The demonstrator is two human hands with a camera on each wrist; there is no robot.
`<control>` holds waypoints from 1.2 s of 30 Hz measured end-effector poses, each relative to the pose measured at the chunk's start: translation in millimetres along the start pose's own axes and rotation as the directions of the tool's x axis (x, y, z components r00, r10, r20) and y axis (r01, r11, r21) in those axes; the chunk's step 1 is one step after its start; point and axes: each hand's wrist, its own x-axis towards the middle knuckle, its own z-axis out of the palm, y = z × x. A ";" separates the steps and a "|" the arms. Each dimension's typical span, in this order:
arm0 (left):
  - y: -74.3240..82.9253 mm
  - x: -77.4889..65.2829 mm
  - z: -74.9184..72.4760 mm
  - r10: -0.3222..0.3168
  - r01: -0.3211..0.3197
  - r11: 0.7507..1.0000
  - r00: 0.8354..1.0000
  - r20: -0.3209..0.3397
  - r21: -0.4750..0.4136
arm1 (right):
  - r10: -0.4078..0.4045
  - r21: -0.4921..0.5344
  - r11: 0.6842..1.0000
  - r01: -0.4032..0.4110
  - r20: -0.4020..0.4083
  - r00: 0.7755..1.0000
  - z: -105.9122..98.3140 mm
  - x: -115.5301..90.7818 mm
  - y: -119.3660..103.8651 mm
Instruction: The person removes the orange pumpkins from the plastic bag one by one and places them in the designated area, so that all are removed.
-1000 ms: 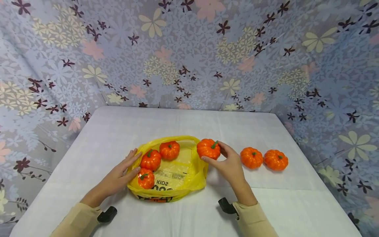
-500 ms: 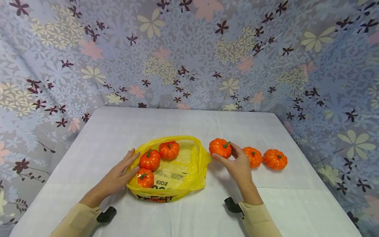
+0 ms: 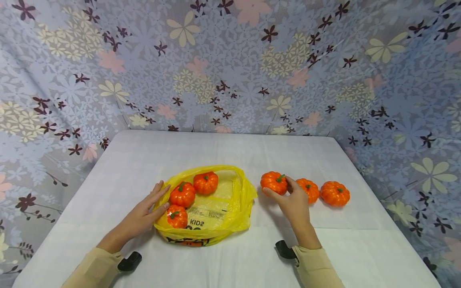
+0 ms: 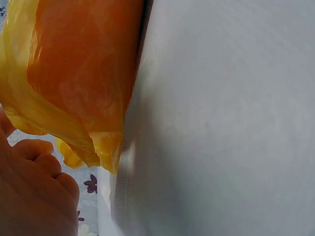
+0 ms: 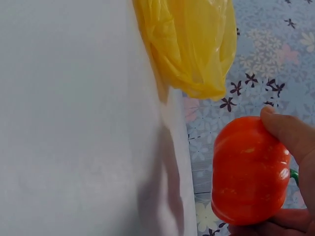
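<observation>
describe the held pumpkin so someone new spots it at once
On the white table, find the yellow bag. Just right of it in the head view, the right hand grips an orange pumpkin, its green stem leaning toward that hand. It alone is held: three pumpkins sit in the bag, two lie farther right.

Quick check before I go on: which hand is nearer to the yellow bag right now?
The left. The left hand is right at the left edge of the yellow bag; the right hand is apart from it, off to its right, holding a pumpkin.
</observation>
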 end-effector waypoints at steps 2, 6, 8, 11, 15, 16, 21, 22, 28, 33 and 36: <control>0.3 0.0 0.3 -0.003 0.003 1.000 1.000 -0.001 -0.003 | -0.009 -0.011 1.000 0.009 -0.002 1.000 0.1 0.1 0.9; 0.8 0.1 1.2 -0.009 0.009 1.000 1.000 0.001 -0.007 | -0.023 -0.052 0.998 0.023 -0.014 1.000 0.6 -0.1 2.1; 0.9 0.2 1.7 -0.011 0.011 1.000 1.000 0.001 -0.004 | -0.021 -0.074 0.997 0.020 -0.017 1.000 0.8 -0.3 3.3; 1.1 0.4 1.6 -0.009 0.009 1.000 1.000 0.001 -0.002 | -0.015 -0.105 0.994 0.013 -0.019 1.000 0.9 -0.3 5.1; 1.4 -0.1 1.0 -0.009 0.009 1.000 1.000 0.001 -0.004 | -0.013 -0.145 0.989 0.012 -0.008 1.000 0.9 0.0 6.4; 1.4 -0.3 0.8 -0.010 0.010 1.000 1.000 0.001 -0.003 | -0.011 -0.156 0.988 0.010 -0.005 1.000 0.9 0.2 6.4; 1.4 -1.5 -0.1 -0.014 0.014 1.000 1.000 0.000 0.000 | 0.028 -0.231 0.973 -0.022 0.025 0.999 -0.5 -0.4 4.7; 0.9 -1.5 0.0 -0.016 0.016 1.000 1.000 0.002 -0.002 | 0.035 -0.243 0.970 -0.026 0.031 0.999 -0.8 -0.7 4.4; -1.7 -0.1 0.7 -0.021 0.021 1.000 1.000 0.009 -0.016 | 0.043 -0.271 0.962 -0.031 0.041 0.998 -1.5 -1.5 4.0; -1.9 -0.3 1.3 -0.018 0.018 1.000 1.000 0.010 -0.013 | 0.031 -0.277 0.961 -0.022 0.027 0.999 -0.9 -2.0 3.0; -1.2 -0.5 1.4 -0.023 0.023 1.000 1.000 0.012 -0.008 | 0.022 -0.293 0.956 -0.014 0.022 1.000 -0.1 -2.0 3.0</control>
